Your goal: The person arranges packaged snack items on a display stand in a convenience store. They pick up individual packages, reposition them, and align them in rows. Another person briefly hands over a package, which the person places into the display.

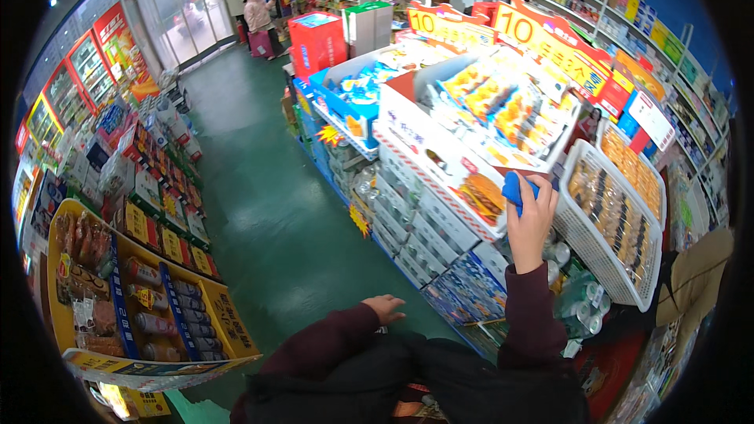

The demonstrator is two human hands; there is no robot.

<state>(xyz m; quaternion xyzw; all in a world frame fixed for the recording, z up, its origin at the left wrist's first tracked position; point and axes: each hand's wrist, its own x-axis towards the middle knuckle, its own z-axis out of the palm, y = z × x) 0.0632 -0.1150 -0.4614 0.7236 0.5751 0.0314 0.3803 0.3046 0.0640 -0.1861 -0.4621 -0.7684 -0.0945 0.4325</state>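
A folded blue cloth (513,189) is gripped in my right hand (532,212), at the near right corner of a white cardboard display box (436,156). Packaged snacks (489,94) fill that box, and its side bears a burger picture. Just right of my hand stands a white plastic basket (607,235) of wrapped baked goods. Low in front of my body, over the green floor, my left hand (386,308) has its fingers apart and holds nothing.
Stacked cartons (424,218) support the display. A yellow bin (230,318) of packaged food and cans stands at the left. The green floor (253,188) runs as an aisle towards glass doors. Two people (257,9) are near the doors. At the right edge, a person's tan-clothed part shows.
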